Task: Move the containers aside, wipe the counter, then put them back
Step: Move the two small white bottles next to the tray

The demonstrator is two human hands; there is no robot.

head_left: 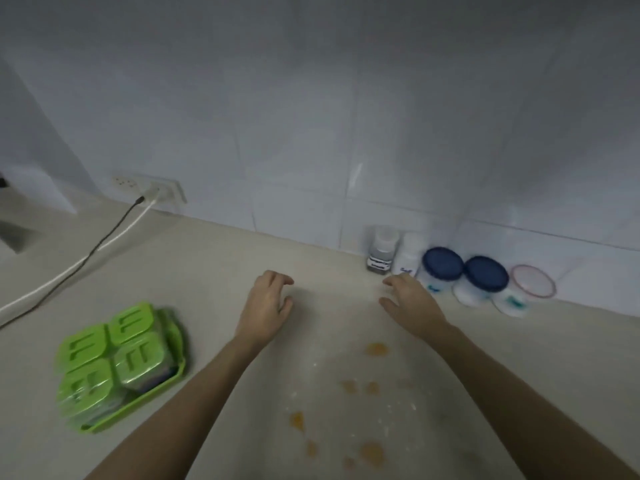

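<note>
A row of containers stands against the tiled wall at the right: a small clear jar with a dark label (pixel 380 252), a white bottle (pixel 409 255), two white tubs with blue lids (pixel 442 268) (pixel 485 277) and a clear tub with a pink rim (pixel 533 281). A green tray of green-lidded boxes (pixel 121 363) sits at the left. Orange stains and white crumbs (pixel 372 386) mark the beige counter (pixel 214 258). My left hand (pixel 265 304) and my right hand (pixel 410 301) hover over the counter, fingers apart, holding nothing. The right hand is just in front of the white bottle.
A wall socket (pixel 162 190) sits low on the wall at the left, with a black and a white cable (pixel 104 240) running across the counter toward the left edge. A dark recess (pixel 15 233) lies at the far left.
</note>
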